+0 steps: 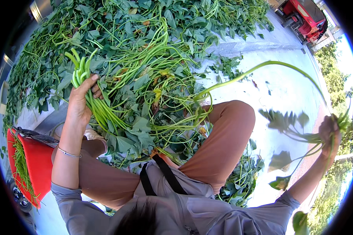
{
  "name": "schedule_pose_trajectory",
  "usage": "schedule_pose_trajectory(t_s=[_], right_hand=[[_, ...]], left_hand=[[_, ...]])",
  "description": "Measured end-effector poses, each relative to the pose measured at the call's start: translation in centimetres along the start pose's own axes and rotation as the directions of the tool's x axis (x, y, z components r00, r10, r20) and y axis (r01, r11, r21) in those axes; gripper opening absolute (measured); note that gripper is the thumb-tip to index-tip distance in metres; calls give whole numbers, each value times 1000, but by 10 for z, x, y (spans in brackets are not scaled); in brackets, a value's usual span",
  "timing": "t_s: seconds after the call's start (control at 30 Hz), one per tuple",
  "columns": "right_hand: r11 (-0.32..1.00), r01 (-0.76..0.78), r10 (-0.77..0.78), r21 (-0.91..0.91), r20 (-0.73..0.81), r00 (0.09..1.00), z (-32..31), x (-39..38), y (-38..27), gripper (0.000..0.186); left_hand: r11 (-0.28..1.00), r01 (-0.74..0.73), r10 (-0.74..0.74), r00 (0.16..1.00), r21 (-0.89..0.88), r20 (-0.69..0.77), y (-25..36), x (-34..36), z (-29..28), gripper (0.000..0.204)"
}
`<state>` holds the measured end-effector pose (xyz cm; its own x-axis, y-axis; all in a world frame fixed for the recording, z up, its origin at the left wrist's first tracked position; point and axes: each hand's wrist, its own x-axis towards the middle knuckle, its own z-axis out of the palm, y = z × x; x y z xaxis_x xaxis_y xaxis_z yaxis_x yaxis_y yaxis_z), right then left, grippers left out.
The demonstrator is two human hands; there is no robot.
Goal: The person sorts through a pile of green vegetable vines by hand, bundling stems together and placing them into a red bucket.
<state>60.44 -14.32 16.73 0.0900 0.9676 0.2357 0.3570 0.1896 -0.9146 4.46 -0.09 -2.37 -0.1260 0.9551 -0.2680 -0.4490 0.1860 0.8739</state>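
My left hand (85, 92) grips a bunch of bright green stems (102, 111), their tips poking up above my fingers and the lengths trailing down right over leafy vines. Out at the far right, my right hand (327, 131), blurred by motion, is closed around a green vine (290, 65) with blurry leaves hanging from it; its long stem arches back to a tangled heap of stems and leaves (164, 55) in front of me, between and beyond my knees.
A red container (35, 172) holding thin green stems is at my lower left, with dark cord on its rim. A red vehicle (304, 19) stands at the top right on pale concrete (259, 62). Trees line the right edge.
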Motion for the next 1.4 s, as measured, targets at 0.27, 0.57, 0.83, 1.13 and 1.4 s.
schedule_pose_trajectory(t_s=[0.27,0.57,0.83,1.13,1.4], right_hand=[[790,60,384,-610,569,727,228,35,30,29],[856,263,-29,-445,466,884,299,122,-47,36],[892,45,195,-450,473,859,317,138,23,30],[691,-421,406,-588,-166,898,88,321,199,16],[876,-421,300,235,418,857,230,264,62,29]], left_hand=[[974,-57,27,990,217,137,9,-4,12,21],[900,-203,56,931,385,361,66,-42,95,18],[967,-131,86,975,216,206,45,-20,80,21],[951,-155,171,985,267,-37,48,-16,7,25],[955,-245,210,956,166,205,91,-7,95,41]])
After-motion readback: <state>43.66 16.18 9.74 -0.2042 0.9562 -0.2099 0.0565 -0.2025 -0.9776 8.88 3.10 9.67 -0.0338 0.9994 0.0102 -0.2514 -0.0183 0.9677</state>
